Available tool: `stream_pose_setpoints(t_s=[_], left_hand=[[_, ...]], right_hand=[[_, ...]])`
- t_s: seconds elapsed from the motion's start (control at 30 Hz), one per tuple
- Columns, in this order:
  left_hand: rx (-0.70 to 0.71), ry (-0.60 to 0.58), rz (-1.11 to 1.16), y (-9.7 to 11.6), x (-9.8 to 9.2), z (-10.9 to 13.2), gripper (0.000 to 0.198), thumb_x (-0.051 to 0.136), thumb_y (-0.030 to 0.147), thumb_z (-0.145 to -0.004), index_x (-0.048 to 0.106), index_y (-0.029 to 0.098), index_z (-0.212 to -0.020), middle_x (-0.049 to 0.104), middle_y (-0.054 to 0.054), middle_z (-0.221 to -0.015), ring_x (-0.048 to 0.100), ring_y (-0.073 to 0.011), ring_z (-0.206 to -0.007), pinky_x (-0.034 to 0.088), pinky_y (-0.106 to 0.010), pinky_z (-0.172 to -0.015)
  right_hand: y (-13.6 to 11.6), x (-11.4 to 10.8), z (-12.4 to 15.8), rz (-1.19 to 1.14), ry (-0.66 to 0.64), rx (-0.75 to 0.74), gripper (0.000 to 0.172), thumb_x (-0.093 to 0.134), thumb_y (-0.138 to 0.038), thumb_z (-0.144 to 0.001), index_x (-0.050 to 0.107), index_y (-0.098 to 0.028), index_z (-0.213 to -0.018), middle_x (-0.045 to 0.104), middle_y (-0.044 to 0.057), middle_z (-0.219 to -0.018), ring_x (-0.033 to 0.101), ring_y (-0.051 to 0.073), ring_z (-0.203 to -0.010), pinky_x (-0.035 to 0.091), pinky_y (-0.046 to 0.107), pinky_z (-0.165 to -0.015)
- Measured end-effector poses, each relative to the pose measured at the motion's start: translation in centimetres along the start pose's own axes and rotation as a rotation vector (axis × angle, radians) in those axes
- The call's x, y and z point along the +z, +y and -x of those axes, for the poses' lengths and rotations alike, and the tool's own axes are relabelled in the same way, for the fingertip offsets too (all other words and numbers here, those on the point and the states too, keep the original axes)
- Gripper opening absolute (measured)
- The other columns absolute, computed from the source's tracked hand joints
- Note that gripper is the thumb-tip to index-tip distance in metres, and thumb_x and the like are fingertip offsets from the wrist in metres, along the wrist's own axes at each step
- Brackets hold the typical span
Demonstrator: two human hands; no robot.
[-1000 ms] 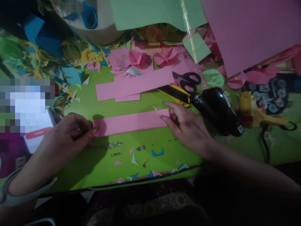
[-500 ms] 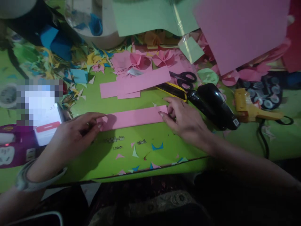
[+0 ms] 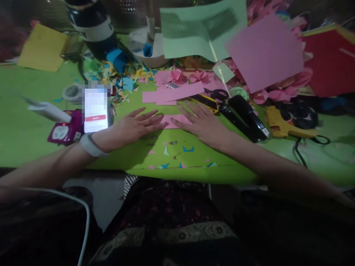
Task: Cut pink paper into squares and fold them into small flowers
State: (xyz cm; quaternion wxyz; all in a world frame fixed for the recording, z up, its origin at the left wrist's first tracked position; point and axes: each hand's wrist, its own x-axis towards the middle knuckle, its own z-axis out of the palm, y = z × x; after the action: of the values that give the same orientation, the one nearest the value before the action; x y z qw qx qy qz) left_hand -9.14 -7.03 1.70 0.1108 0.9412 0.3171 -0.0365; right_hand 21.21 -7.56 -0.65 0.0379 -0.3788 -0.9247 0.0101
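A pink paper strip lies on the green table, mostly covered by my hands. My left hand lies flat with fingers stretched out over the strip's left part. My right hand lies flat and spread over its right part, fingertips pointing left and away. Both hands press on the paper and grip nothing. More pink strips lie just beyond.
Behind my right hand lie a yellow cutter, scissors, a black stapler and a yellow glue gun. A phone stands to the left. Pink paper flowers, sheets and colourful scraps crowd the back.
Both hands went from pinching the strip's two ends to lying flat on it, close together. The view pulled back and tilted up, showing more of the table.
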Motion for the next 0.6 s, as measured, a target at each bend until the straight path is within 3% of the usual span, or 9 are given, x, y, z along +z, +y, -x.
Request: stream_pose_setpoints(t_s=[0.2,0.3,0.4,0.6], left_hand=[[-0.023,-0.021,-0.214,0.6,-0.2,1.8,0.073,0.036,0.002,-0.097,0.033,0.031,-0.164,0.035,-0.004,-0.171,0.030,-0.0215,-0.159,0.019,-0.050,-0.130],[-0.061,-0.018,-0.326,0.5,-0.4,3.8,0.073,0.035,0.001,-0.098,0.030,0.029,-0.165,0.036,-0.004,-0.171,0.030,-0.0228,-0.159,0.020,-0.052,-0.130],[-0.086,0.003,-0.400,-0.2,-0.1,5.7,0.077,0.039,-0.001,-0.095,0.029,0.030,-0.165,0.039,-0.004,-0.169,0.031,-0.0235,-0.159,0.024,-0.053,-0.130],[-0.113,-0.016,-0.438,-0.9,0.3,6.9,0.085,0.039,-0.005,-0.093,0.022,0.034,-0.167,0.036,-0.003,-0.171,0.026,-0.0238,-0.160,0.027,-0.052,-0.129]], right_hand=[[-0.2,-1.0,1.4,0.010,0.023,-0.001,0.069,0.042,0.006,-0.092,0.053,-0.029,-0.150,0.049,0.003,-0.163,0.035,0.029,-0.157,0.031,0.062,-0.123],[0.0,-1.3,2.9,0.038,0.050,0.020,0.064,0.032,0.002,-0.098,0.051,-0.027,-0.152,0.048,0.003,-0.164,0.031,0.026,-0.158,0.028,0.059,-0.126],[0.9,-0.9,3.7,0.104,-0.016,0.051,0.067,0.032,0.002,-0.098,0.051,-0.027,-0.155,0.046,0.006,-0.165,0.029,0.028,-0.159,0.024,0.057,-0.128],[2.5,0.0,4.5,0.249,-0.121,0.037,0.074,0.033,-0.006,-0.099,0.026,-0.032,-0.168,0.040,0.006,-0.169,0.023,0.031,-0.161,0.024,0.062,-0.129]])
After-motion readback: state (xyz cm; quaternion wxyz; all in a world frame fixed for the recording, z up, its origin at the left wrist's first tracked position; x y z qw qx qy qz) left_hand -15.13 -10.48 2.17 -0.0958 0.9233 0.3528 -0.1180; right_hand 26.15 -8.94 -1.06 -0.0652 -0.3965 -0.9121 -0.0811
